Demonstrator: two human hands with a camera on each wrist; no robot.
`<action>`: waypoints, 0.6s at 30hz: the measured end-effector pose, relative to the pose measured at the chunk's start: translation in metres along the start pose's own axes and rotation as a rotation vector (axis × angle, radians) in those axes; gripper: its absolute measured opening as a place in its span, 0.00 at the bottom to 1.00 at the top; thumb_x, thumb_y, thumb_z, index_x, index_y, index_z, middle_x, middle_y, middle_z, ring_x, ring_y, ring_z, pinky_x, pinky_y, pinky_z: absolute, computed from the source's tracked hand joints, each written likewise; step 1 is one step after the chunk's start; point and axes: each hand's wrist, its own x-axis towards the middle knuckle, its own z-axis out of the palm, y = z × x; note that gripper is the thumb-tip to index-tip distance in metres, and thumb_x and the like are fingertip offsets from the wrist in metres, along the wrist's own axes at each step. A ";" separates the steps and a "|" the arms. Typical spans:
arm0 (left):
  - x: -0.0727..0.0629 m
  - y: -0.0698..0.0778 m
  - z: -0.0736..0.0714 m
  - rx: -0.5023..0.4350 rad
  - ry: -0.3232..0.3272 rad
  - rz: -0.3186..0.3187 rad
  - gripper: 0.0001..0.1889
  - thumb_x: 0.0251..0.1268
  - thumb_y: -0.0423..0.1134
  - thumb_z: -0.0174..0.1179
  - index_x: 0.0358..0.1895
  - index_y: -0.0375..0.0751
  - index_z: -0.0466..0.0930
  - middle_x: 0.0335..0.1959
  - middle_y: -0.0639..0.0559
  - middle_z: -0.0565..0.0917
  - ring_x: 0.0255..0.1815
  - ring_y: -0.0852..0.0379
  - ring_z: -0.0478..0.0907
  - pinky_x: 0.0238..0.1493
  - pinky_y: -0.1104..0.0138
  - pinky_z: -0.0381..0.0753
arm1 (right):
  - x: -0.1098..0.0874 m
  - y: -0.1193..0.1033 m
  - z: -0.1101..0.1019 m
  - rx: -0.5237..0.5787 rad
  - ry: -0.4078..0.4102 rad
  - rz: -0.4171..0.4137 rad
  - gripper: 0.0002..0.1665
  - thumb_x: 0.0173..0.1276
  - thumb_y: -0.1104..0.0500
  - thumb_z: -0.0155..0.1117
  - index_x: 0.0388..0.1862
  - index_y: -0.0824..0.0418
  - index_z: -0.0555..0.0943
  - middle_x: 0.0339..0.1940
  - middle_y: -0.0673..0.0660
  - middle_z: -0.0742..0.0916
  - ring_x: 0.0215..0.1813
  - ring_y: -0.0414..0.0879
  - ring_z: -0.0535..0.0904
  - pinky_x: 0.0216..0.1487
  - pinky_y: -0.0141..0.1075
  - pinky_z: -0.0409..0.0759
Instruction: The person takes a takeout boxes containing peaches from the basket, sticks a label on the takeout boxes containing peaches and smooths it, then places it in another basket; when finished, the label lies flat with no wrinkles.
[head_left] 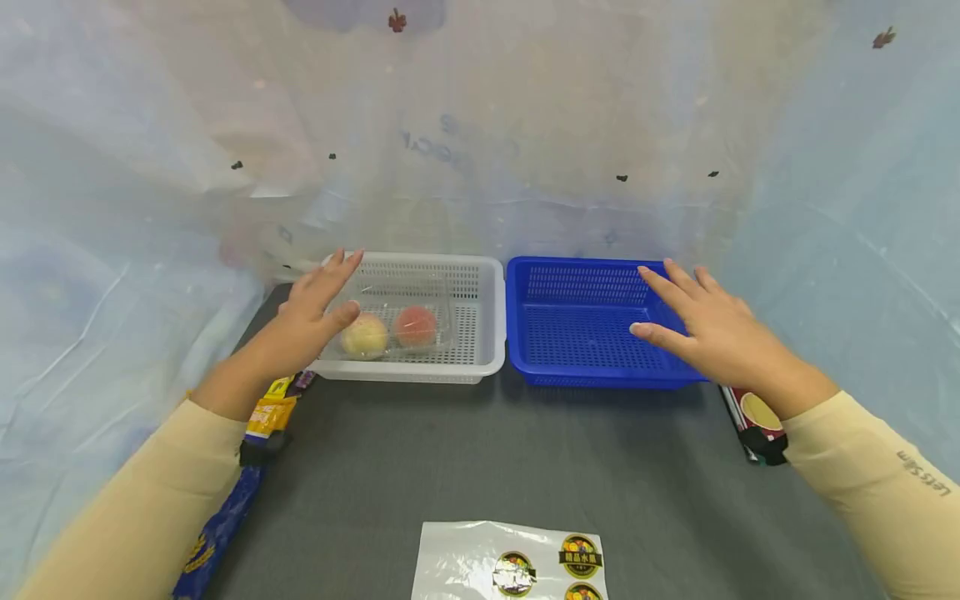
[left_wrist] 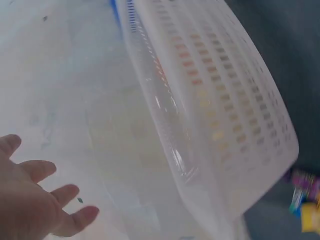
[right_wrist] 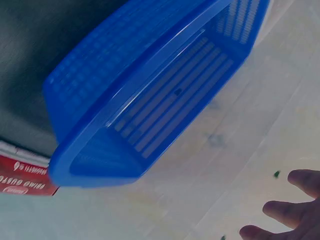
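My left hand [head_left: 311,312] hovers with fingers spread over the left end of a white plastic basket [head_left: 491,321], holding nothing. In that basket is a clear plastic box [head_left: 444,287] with two round fruits that look like peaches, one pale yellow [head_left: 364,336] and one pinkish red [head_left: 415,326]. My right hand [head_left: 705,325], fingers apart and holding nothing, is above the right end of a blue basket [head_left: 585,372]. No contents show in the visible part of the blue basket. Both wrist views show outstretched fingers apart from the baskets.
A white sheet of round fruit stickers [head_left: 457,558] lies at the front of the dark table [head_left: 420,458]. Yellow packets [head_left: 272,415] and a blue bag [head_left: 225,521] lie at left. A red package [right_wrist: 25,177] is at right. Pale plastic sheeting [head_left: 525,125] stands behind.
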 end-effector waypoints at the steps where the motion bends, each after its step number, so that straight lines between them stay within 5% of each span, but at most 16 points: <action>1: -0.002 -0.002 0.001 -0.050 0.030 0.021 0.40 0.89 0.65 0.42 0.92 0.62 0.39 0.91 0.52 0.35 0.88 0.35 0.28 0.71 0.20 0.28 | 0.000 -0.003 0.000 0.009 0.006 -0.016 0.53 0.83 0.27 0.54 0.94 0.42 0.45 0.92 0.59 0.44 0.88 0.72 0.34 0.71 0.84 0.42; 4: -0.008 -0.007 0.004 -0.186 0.112 0.076 0.39 0.89 0.65 0.39 0.92 0.59 0.41 0.91 0.47 0.42 0.88 0.34 0.35 0.75 0.23 0.33 | 0.000 -0.013 0.001 0.039 0.029 -0.072 0.51 0.84 0.31 0.56 0.94 0.45 0.48 0.92 0.60 0.49 0.88 0.70 0.39 0.73 0.81 0.44; 8: -0.015 -0.009 0.013 -0.335 0.195 0.069 0.40 0.87 0.70 0.36 0.92 0.60 0.44 0.90 0.49 0.49 0.88 0.36 0.42 0.77 0.26 0.37 | 0.002 -0.023 0.008 0.112 0.071 -0.181 0.48 0.85 0.38 0.60 0.93 0.49 0.52 0.91 0.59 0.54 0.89 0.65 0.43 0.79 0.73 0.45; 15: -0.023 -0.020 0.050 -0.870 0.439 0.119 0.43 0.83 0.70 0.51 0.89 0.50 0.58 0.86 0.41 0.62 0.82 0.34 0.55 0.73 0.36 0.56 | 0.009 -0.040 0.028 0.210 0.138 -0.349 0.45 0.85 0.45 0.62 0.92 0.49 0.55 0.90 0.54 0.60 0.88 0.58 0.51 0.81 0.68 0.51; 18: -0.027 -0.022 0.064 -1.015 0.565 0.159 0.44 0.81 0.69 0.55 0.87 0.45 0.62 0.83 0.35 0.66 0.78 0.34 0.61 0.67 0.44 0.69 | 0.013 -0.048 0.031 0.244 0.156 -0.389 0.45 0.85 0.45 0.61 0.93 0.49 0.54 0.90 0.54 0.61 0.88 0.57 0.52 0.81 0.66 0.52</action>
